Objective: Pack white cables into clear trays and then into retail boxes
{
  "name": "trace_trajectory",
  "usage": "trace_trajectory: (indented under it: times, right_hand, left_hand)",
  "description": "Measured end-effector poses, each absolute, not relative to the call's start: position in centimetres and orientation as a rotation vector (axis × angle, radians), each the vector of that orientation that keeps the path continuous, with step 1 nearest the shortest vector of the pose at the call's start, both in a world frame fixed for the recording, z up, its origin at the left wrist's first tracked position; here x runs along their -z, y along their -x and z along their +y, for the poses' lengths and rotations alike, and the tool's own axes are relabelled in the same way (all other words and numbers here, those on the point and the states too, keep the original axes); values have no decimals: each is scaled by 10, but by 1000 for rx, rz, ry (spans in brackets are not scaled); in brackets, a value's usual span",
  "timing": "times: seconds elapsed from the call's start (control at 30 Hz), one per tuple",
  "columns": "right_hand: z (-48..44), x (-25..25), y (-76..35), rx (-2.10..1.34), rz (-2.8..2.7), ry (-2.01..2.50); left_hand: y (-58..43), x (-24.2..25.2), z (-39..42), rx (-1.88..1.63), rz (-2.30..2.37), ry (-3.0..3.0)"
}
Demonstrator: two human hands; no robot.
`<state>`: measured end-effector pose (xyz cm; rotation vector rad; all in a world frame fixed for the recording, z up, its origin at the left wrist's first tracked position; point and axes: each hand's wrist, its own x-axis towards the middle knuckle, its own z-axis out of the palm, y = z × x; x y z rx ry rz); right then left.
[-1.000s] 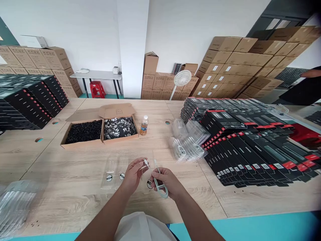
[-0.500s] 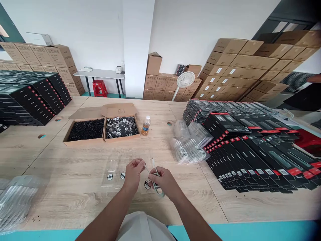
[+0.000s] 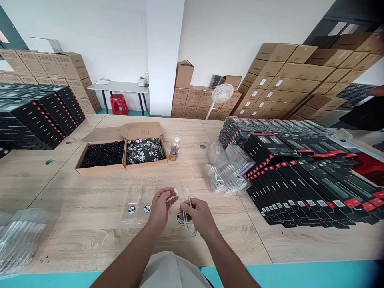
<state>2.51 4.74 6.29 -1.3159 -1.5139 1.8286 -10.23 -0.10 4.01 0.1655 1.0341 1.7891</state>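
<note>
My left hand [image 3: 160,208] pinches one plug end of a pale looped cable [image 3: 188,218] just above the wooden table [image 3: 90,236]. My right hand [image 3: 200,216] is closed round the cable's coil, with the other plug end sticking up beside its thumb. Both hands are close together near the table's front edge. Clear plastic sleeves with round black stickers [image 3: 138,204] lie flat just left of and under my hands.
An open cardboard box [image 3: 121,154] with dark parts and a small bottle [image 3: 174,149] stand behind. Bagged cables [image 3: 225,174] and rows of black retail boxes [image 3: 303,172] lie right. More black boxes [image 3: 33,120] and clear bags [image 3: 18,240] lie left. A person's arm [image 3: 376,91] shows far right.
My hands stayed together on the cable with small finger shifts. The plug ends turned slightly between my fingers. The view shifted a little.
</note>
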Motion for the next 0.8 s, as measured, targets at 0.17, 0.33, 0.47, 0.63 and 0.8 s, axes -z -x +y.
trace_trajectory:
  times: [0.17,0.33,0.47,0.63,0.8]
  right_hand:
    - [47,-66,-25,-1866,-1400,1297]
    - [43,-59,-17,-1736,-1490,1339]
    - [40,-52,-11,-1736,-1510,1353]
    - [39,-50,-8,-1782,-1501,1345]
    - [35,-51,-5,-1821,-1481,1314]
  left_hand:
    - [100,-38,-1,-1850,1026,-182]
    - [96,-40,0,-1846,985,-106]
    - [95,-41,1,-1824,1001,-114]
    - [94,-37,4,-1791,1129,-136]
    - [92,-32,5,-1787,1187,-147]
